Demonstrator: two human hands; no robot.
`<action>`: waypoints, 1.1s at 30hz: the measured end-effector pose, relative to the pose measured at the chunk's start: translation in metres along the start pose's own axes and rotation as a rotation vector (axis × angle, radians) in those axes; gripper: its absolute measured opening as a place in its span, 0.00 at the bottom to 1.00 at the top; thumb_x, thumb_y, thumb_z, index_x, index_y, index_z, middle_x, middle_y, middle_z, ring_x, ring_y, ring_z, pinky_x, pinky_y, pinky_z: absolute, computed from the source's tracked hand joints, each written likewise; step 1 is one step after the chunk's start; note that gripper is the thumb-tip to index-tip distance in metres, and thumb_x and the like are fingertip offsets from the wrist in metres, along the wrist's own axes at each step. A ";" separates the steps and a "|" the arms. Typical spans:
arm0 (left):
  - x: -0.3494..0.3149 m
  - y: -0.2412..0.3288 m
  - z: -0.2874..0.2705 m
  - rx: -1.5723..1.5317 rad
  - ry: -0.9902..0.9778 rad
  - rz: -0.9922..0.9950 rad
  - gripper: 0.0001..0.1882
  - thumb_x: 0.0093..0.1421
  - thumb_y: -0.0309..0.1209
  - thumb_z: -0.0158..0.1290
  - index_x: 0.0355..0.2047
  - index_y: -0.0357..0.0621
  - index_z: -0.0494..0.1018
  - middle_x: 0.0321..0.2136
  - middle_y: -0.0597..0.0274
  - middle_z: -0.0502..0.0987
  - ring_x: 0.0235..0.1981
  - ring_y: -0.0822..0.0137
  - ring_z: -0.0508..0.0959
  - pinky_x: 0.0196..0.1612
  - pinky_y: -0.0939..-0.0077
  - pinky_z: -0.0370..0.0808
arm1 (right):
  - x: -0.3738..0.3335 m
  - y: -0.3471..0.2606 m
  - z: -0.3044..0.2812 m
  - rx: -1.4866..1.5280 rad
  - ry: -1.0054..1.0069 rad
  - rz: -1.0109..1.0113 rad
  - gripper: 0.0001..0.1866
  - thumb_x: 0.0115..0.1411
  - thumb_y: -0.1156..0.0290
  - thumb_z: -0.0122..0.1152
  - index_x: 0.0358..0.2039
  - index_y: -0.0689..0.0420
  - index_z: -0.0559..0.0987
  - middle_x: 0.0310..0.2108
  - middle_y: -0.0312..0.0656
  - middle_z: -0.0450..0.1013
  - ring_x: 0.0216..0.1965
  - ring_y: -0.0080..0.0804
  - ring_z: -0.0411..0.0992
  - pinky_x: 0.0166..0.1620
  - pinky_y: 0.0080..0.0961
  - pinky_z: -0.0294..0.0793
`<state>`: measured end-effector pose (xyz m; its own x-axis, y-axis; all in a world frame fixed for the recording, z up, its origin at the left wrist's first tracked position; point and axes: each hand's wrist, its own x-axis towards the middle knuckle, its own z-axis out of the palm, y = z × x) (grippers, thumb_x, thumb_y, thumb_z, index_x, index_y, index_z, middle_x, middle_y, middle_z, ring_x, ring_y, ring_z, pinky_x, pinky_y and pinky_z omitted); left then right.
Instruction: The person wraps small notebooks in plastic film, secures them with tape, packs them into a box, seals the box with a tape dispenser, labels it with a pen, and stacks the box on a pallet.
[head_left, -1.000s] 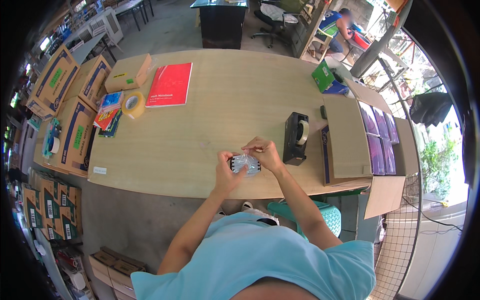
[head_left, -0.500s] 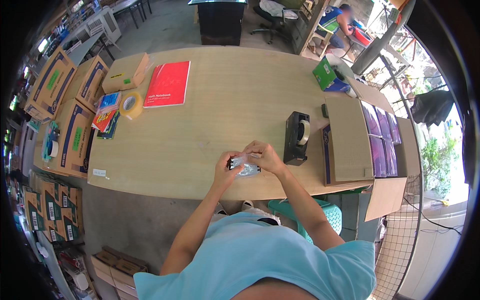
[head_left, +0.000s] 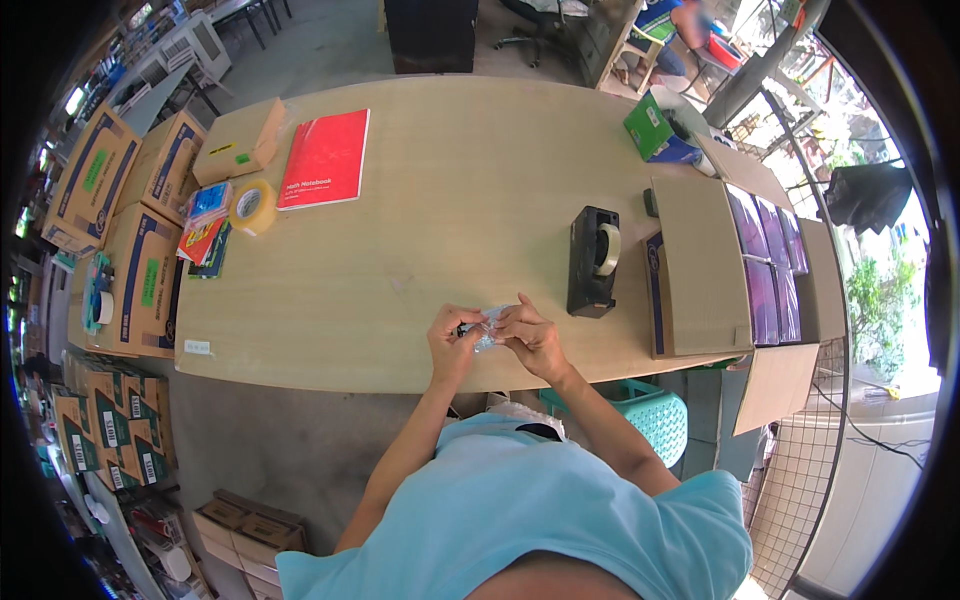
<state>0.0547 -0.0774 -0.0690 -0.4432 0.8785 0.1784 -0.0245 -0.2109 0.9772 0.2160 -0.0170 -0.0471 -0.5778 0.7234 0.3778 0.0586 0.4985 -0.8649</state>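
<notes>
Above the near edge of the wooden table [head_left: 420, 200], both hands hold a small clear plastic bag [head_left: 487, 338]. My left hand [head_left: 453, 338] is closed on the bag's left side, with thumb and fingers pinching it; a bit of something black shows by these fingers. My right hand [head_left: 532, 340] pinches the bag's right side with bent fingers. Most of what the bag contains is hidden by the fingers and the shiny plastic. To the right of my right hand stands a black tape dispenser [head_left: 590, 265] with a roll of clear tape on it.
A red notebook [head_left: 325, 160], a tape roll [head_left: 253, 207] and small packets [head_left: 207, 228] lie at the left, beside stacked cartons [head_left: 150, 270]. On the right are an open carton [head_left: 700, 270] of purple packs and a green-blue box [head_left: 660, 130]. A teal stool [head_left: 650, 420] stands below the table edge.
My right hand has turned and shifted its fingers on the bag, coming lower and closer to my left hand. The left hand keeps its pinch. The view has shifted slightly.
</notes>
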 end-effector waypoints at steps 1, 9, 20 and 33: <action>0.000 0.003 0.000 0.015 -0.001 -0.023 0.11 0.45 0.14 0.58 0.29 0.39 0.79 0.31 0.59 0.76 0.37 0.67 0.77 0.42 0.75 0.72 | -0.003 0.003 0.000 -0.047 0.001 -0.034 0.13 0.47 0.84 0.68 0.33 0.52 0.84 0.33 0.34 0.76 0.44 0.34 0.75 0.66 0.56 0.54; 0.003 0.013 0.000 0.074 -0.059 -0.063 0.09 0.46 0.13 0.59 0.26 0.39 0.81 0.30 0.59 0.74 0.39 0.64 0.77 0.40 0.73 0.73 | -0.013 -0.024 -0.022 -0.340 -0.108 -0.093 0.14 0.48 0.80 0.69 0.37 0.55 0.82 0.41 0.36 0.77 0.49 0.35 0.73 0.67 0.56 0.52; -0.005 0.000 0.009 0.064 -0.014 0.019 0.06 0.48 0.15 0.63 0.23 0.39 0.80 0.30 0.62 0.71 0.41 0.63 0.77 0.38 0.72 0.72 | -0.039 0.079 -0.140 0.046 0.707 0.839 0.13 0.57 0.65 0.67 0.28 0.63 0.82 0.23 0.37 0.77 0.24 0.21 0.70 0.29 0.23 0.66; -0.014 0.006 0.001 0.202 -0.029 0.091 0.09 0.44 0.13 0.61 0.19 0.43 0.78 0.29 0.61 0.70 0.39 0.63 0.76 0.33 0.72 0.72 | -0.059 0.004 -0.006 0.786 0.715 0.856 0.10 0.62 0.64 0.62 0.29 0.57 0.78 0.23 0.34 0.73 0.23 0.24 0.71 0.28 0.21 0.71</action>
<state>0.0619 -0.0901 -0.0654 -0.4092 0.8723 0.2677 0.1960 -0.2025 0.9595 0.2555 -0.0551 -0.0706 -0.0369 0.8727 -0.4869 -0.4312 -0.4534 -0.7800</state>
